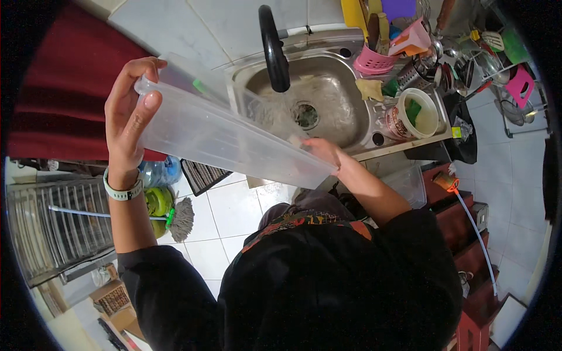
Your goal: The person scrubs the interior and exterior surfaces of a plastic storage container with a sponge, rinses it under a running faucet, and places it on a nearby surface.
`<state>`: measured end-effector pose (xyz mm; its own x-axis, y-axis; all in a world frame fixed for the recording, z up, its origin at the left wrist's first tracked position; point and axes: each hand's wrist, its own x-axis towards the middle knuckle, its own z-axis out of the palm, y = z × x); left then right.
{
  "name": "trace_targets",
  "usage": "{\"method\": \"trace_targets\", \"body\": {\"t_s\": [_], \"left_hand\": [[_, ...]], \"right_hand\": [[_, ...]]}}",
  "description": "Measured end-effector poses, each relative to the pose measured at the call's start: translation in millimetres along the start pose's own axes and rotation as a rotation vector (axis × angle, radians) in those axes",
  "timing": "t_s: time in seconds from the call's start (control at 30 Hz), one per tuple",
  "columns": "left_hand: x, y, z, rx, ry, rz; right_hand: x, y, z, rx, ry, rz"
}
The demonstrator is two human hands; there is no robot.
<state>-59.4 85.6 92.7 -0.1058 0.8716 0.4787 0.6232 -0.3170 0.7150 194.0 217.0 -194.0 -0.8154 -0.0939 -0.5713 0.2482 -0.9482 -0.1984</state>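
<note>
A large clear plastic box (216,137) is tilted in front of me, slanting from upper left down to the right, partly over the sink (336,99). My left hand (132,108) grips its raised end, the thumb on the near side and the fingers curled over the rim. At the lower end my right hand (325,153) is closed around the edge, its fingertips inside. Something small and pale lies by those fingertips; I cannot make out what it is. The black faucet (275,55) arches over the basin, where the steel looks wet around the drain (305,115).
Right of the basin stand a white tub (418,111) with a green sponge, a pink utensil basket (374,60) and many utensils. Another clear container (407,186) sits below the counter at right. A grey mop head (180,219), blue water bottle (161,171) and dark red curtain (64,88) are at left.
</note>
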Motion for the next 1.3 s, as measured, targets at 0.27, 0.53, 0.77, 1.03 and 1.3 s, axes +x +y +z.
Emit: {"method": "trace_targets", "body": {"t_s": [0.27, 0.53, 0.77, 1.03, 1.3], "left_hand": [[19.0, 26.5, 9.8, -0.012, 0.046, -0.103], [12.3, 52.6, 7.4, 0.046, 0.096, -0.072], [15.1, 72.2, -8.2, 0.188, -0.010, 0.071], [22.1, 82.3, -5.4, 0.211, 0.034, -0.051], [15.0, 86.9, -14.9, 0.197, 0.077, -0.017]], "right_hand": [[-10.7, -8.8, -12.3, 0.073, -0.237, 0.147], [-26.6, -4.6, 27.0, -0.464, -0.111, -0.115], [-4.5, 1.4, 25.4, -0.033, -0.180, 0.109], [-0.2, 10.8, 22.7, -0.919, -0.268, -0.388], [-20.3, 17.8, 61.6, -0.336, -0.083, -0.143]]}}
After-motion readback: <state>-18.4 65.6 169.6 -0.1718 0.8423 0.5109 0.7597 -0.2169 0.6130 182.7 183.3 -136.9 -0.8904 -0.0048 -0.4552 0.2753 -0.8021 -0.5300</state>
